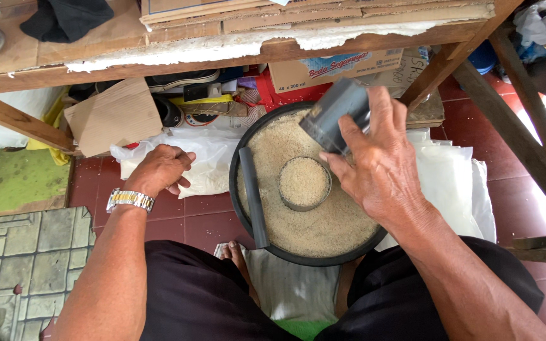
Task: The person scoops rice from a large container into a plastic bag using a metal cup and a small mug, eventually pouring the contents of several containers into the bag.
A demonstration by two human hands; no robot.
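Observation:
A round black basin (237, 201) full of pale rice grain sits on the floor between my knees. In its middle stands a small metal can (304, 184), filled level with grain. A dark flat stick (253, 197) lies across the basin's left side. My right hand (377, 165) is above the basin's far right part and holds a dark grey cup (333, 115) tilted on its side. My left hand (159, 169), with a metal watch on the wrist, is closed on a clear plastic bag (210, 158) of grain lying left of the basin.
A wooden table (96, 53) edge with torn paper runs across the top. Under it lie a cardboard piece (116, 115), boxes and shoes. White sacks (453, 183) lie right of the basin. Wooden table legs (526, 126) slant at right. Red floor tiles surround me.

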